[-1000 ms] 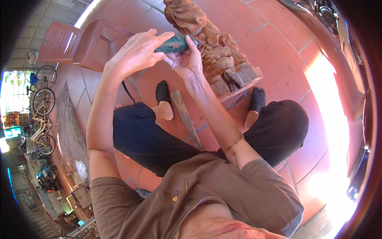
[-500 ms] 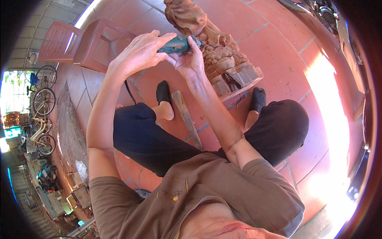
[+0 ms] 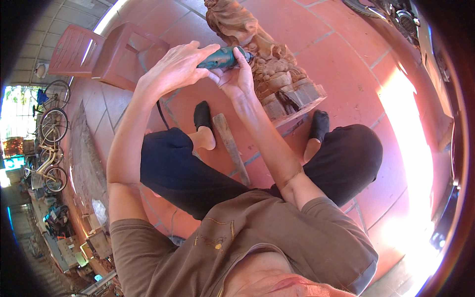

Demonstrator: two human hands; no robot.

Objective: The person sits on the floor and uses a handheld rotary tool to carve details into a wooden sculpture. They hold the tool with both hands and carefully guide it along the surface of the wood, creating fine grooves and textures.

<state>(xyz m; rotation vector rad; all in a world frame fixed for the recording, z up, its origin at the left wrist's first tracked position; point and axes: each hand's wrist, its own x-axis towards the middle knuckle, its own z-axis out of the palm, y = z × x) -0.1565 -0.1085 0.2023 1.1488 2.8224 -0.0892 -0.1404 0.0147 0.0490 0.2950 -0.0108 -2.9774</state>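
Note:
A green die grinder (image 3: 218, 59) lies across both my hands, its narrow metal nose directed right at a carved wooden statue (image 3: 273, 60). My left hand (image 3: 184, 65) wraps the rear of the tool's body. The fingers of my right hand (image 3: 238, 74) close around its front, with the thumb on top near the nose. The nose meets the carving's edge, but its bit is too small to make out. The brown statue leans away on the floor, with folds at its far end and rounded, knobbly carving nearer its block-like base (image 3: 297, 101).
A wooden stick (image 3: 230, 148) lies on the red tiles between my feet. A dark cord (image 3: 163, 115) hangs by my left knee. A reddish plastic chair (image 3: 116, 59) is at the far left, with bicycles (image 3: 53, 126) beyond. Part of a motorbike (image 3: 404, 22) shows far right.
My hands and the grinder have shifted very slightly, still at the same part of the carving. Both hands keep their hold.

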